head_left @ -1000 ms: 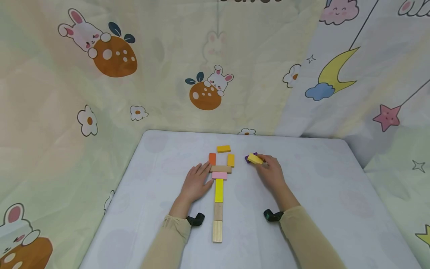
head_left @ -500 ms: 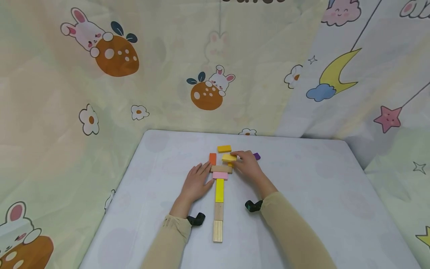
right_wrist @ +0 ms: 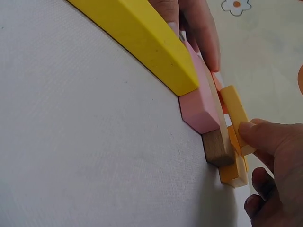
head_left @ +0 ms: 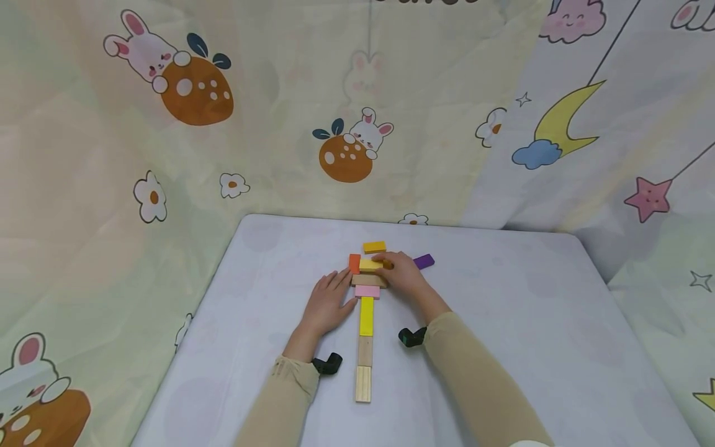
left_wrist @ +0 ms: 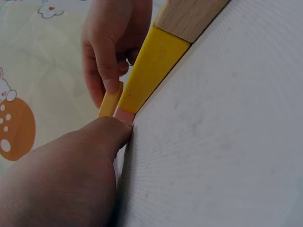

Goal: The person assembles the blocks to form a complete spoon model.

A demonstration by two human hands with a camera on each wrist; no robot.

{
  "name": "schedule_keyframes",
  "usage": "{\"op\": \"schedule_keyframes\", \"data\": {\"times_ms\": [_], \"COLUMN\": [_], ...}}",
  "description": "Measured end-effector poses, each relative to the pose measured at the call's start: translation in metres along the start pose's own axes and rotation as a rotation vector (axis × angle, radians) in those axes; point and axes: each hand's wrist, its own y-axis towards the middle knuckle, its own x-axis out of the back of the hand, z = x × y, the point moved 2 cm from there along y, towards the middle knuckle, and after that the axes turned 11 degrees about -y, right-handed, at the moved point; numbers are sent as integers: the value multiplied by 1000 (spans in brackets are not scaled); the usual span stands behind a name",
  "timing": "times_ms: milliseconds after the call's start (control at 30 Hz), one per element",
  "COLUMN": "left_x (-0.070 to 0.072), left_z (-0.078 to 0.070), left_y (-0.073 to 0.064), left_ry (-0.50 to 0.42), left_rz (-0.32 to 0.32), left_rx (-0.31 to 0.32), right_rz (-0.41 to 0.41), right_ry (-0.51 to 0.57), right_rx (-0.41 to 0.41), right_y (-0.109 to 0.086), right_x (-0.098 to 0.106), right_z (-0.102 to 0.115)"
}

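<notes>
My right hand [head_left: 404, 273] pinches a pale yellow block [head_left: 370, 266] between thumb and fingers. That block lies crosswise just right of the orange block [head_left: 354, 263]; in the right wrist view it is above an amber block [right_wrist: 232, 175], which my right hand mostly covers in the head view. My left hand [head_left: 326, 304] rests with straight fingers beside the row, fingertips at the orange block and thumb by the pink block [head_left: 367, 291]. Between orange and pink lies a wooden block [head_left: 365, 280]. A bright yellow block [head_left: 366, 316] continues the line toward me.
Two plain wooden blocks, one nearer the middle [head_left: 365, 351] and one at the near end [head_left: 363, 385], extend the line. Another amber block [head_left: 374, 247] lies beyond the figure. Right of my right hand is a purple block [head_left: 424, 261]. A printed cloth hangs behind the white table [head_left: 503, 372].
My right hand has carried the pale yellow block leftward from above the purple block to the orange block's side, leaving the purple block on the table. My left hand has stayed in place.
</notes>
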Motion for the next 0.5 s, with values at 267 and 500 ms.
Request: {"op": "schedule_keyframes", "data": {"times_ms": [267,500], "left_x": [0,-1], "left_z": [1,1], "left_y": [0,1], "left_ry": [-2,-9], "left_rz": [2,-5], "left_rx": [1,7], "right_rz": [16,43], "right_ry": [36,54], "right_rx": [9,4], "right_y": [-2,-2], "right_x": [-4,-5], "right_z": [0,-1]}}
